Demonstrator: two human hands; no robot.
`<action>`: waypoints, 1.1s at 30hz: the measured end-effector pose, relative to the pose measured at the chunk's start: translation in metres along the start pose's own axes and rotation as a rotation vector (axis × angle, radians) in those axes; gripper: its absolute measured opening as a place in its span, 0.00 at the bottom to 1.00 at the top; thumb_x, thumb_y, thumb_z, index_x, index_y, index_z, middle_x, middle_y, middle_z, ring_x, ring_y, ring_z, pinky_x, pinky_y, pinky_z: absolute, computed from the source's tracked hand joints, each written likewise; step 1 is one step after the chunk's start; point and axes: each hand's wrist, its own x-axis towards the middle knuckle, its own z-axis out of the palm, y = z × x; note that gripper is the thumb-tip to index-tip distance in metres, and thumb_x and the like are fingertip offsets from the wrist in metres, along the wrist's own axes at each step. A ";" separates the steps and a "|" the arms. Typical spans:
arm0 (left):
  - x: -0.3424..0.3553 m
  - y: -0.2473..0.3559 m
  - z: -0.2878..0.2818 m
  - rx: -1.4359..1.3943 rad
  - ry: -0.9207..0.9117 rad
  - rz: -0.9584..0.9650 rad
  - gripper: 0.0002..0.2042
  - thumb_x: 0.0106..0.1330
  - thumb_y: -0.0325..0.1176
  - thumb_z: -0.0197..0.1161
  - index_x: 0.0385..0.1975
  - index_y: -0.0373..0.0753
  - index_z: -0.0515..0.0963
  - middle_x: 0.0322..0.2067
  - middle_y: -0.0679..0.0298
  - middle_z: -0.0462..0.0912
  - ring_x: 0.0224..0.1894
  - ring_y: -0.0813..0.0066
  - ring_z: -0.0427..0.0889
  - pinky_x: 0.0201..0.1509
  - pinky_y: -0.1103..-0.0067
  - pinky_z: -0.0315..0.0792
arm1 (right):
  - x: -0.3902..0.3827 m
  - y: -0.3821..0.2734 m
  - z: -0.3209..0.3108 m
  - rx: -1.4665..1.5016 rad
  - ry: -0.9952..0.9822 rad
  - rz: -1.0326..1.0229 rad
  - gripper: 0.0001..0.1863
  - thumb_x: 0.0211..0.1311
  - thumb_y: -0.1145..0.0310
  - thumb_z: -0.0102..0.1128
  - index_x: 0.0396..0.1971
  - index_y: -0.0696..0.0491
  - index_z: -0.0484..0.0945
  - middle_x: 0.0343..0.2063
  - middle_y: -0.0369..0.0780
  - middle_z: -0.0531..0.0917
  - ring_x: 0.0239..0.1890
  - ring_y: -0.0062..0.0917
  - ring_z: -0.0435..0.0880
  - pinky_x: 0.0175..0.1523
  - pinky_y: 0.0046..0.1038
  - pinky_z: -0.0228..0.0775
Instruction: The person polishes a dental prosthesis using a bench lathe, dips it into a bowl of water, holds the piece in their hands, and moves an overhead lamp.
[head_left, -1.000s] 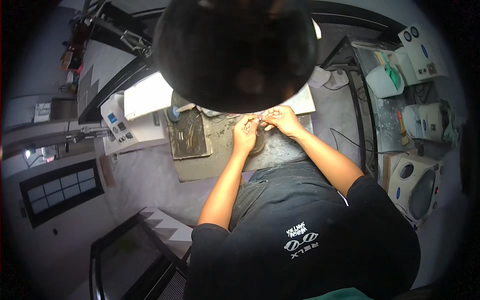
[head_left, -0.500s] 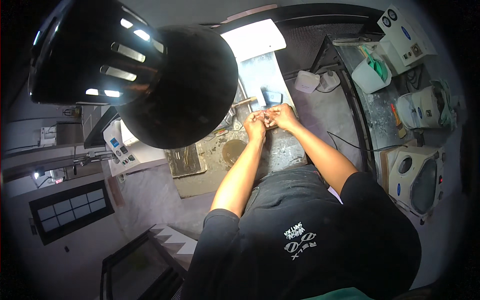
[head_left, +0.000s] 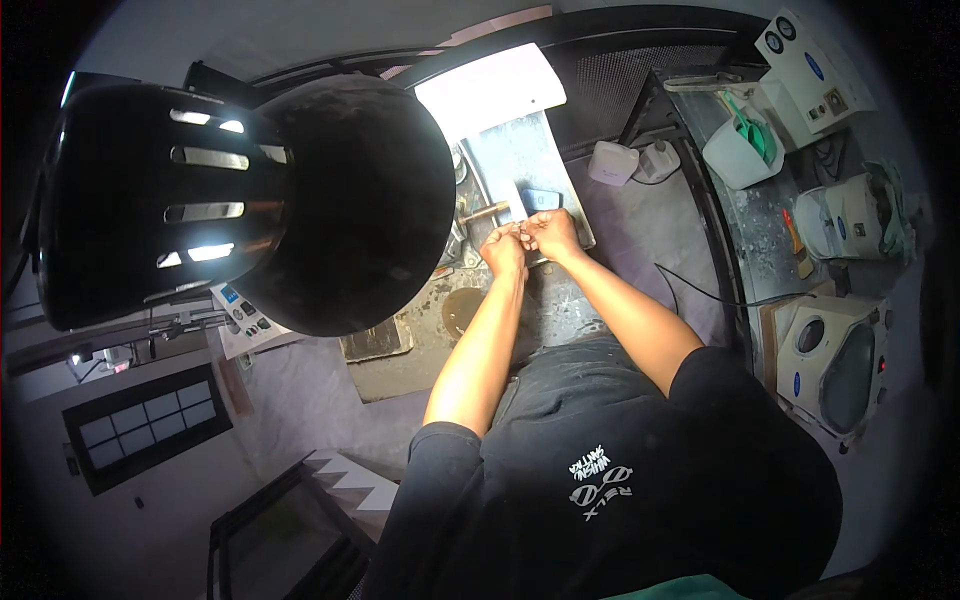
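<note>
My left hand (head_left: 505, 250) and my right hand (head_left: 550, 235) meet over the cluttered bench (head_left: 385, 375), fingertips pinched together around something small that I cannot make out. Just beyond them lies a hammer-like tool (head_left: 487, 209) with a brownish handle and a pale end, beside a small blue object (head_left: 543, 200) on a metal tray (head_left: 515, 150). A white, brightly lit sheet (head_left: 500, 85) is at the back. A large black lamp (head_left: 350, 200) hangs over the bench's left part, hiding what is under it. A round dark disc (head_left: 461, 308) lies left of my forearm.
To the right, a side bench holds a white tub with green tools (head_left: 740, 155), beige machines (head_left: 830, 370) and an orange-handled brush (head_left: 795, 240). Two white jugs (head_left: 613, 163) stand on the floor with a cable nearby. A control panel (head_left: 240, 315) is at the left.
The lamp appears much farther left and lower in view, uncovering the sheet, tray and hammer-like tool. My joined hands sit slightly farther right than a second ago, still pinched together.
</note>
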 end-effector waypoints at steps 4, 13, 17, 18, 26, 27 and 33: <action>0.000 0.007 -0.002 0.031 0.020 0.009 0.06 0.58 0.14 0.50 0.28 0.27 0.75 0.20 0.57 0.79 0.17 0.74 0.74 0.19 0.79 0.69 | -0.008 -0.007 0.009 0.063 0.083 0.056 0.06 0.61 0.77 0.61 0.27 0.64 0.80 0.21 0.40 0.83 0.19 0.19 0.80 0.24 0.19 0.72; 0.006 -0.005 -0.004 -0.006 -0.002 0.026 0.05 0.61 0.14 0.52 0.29 0.27 0.75 0.21 0.58 0.79 0.19 0.75 0.75 0.22 0.81 0.70 | -0.002 0.013 0.008 0.135 0.114 0.004 0.04 0.60 0.79 0.61 0.29 0.66 0.80 0.22 0.41 0.83 0.21 0.19 0.80 0.25 0.20 0.73; 0.003 -0.012 -0.002 -0.016 -0.011 0.047 0.03 0.62 0.15 0.55 0.33 0.26 0.76 0.23 0.58 0.80 0.20 0.77 0.76 0.22 0.83 0.70 | 0.000 0.014 0.005 0.178 0.135 0.004 0.03 0.59 0.81 0.61 0.29 0.66 0.80 0.22 0.41 0.83 0.20 0.19 0.80 0.24 0.19 0.72; 0.003 -0.012 0.003 -0.030 0.018 0.029 0.03 0.62 0.15 0.55 0.33 0.26 0.76 0.23 0.58 0.80 0.20 0.77 0.76 0.22 0.82 0.70 | 0.002 0.012 0.004 0.158 0.144 0.019 0.03 0.59 0.81 0.61 0.29 0.66 0.80 0.22 0.41 0.83 0.20 0.18 0.80 0.24 0.19 0.72; 0.005 -0.005 -0.004 -0.017 0.013 0.031 0.03 0.62 0.16 0.55 0.30 0.27 0.76 0.24 0.58 0.81 0.20 0.77 0.76 0.22 0.82 0.70 | -0.003 0.006 0.012 0.178 0.153 0.028 0.03 0.58 0.81 0.62 0.28 0.66 0.80 0.21 0.41 0.82 0.19 0.18 0.79 0.24 0.19 0.72; 0.006 -0.005 -0.001 -0.003 0.028 0.031 0.03 0.62 0.16 0.55 0.30 0.27 0.76 0.23 0.58 0.81 0.19 0.77 0.76 0.22 0.83 0.70 | -0.001 0.007 0.011 0.171 0.165 0.039 0.04 0.58 0.80 0.62 0.28 0.66 0.80 0.21 0.41 0.83 0.20 0.18 0.79 0.24 0.19 0.72; 0.008 -0.008 0.001 0.066 0.018 0.026 0.03 0.62 0.16 0.55 0.31 0.26 0.76 0.23 0.58 0.81 0.20 0.78 0.76 0.22 0.83 0.70 | -0.002 0.011 0.006 0.209 0.162 0.052 0.04 0.58 0.79 0.63 0.28 0.66 0.80 0.22 0.41 0.83 0.20 0.18 0.80 0.25 0.19 0.73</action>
